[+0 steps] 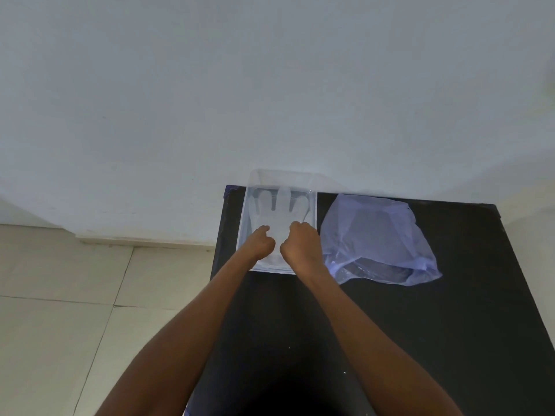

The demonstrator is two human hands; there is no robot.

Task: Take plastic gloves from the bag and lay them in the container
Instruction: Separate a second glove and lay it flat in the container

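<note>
Just below the middle of the frame, a clear plastic container is sitting at the far left corner of a black desk, its far end reaching up against the pale wall. Inside it, a translucent plastic glove is lying flat, its fingers pointing toward the top of the frame and its cuff end toward the person. Both bare forearms are reaching up from the bottom edge and meeting over the near half of the container. The left hand is resting on the glove's lower left part with fingers curled in and one fingertip pressing down on the film; whether it is pinching the plastic cannot be told. The right hand is clenched into a loose fist over the glove's lower right part, knuckles up, and whether it is grasping the film cannot be told either. Just to the right of the container, a crumpled bluish plastic bag is lying on the desk, its opening toward the lower right. Tiled floor is filling the lower left of the frame.
</note>
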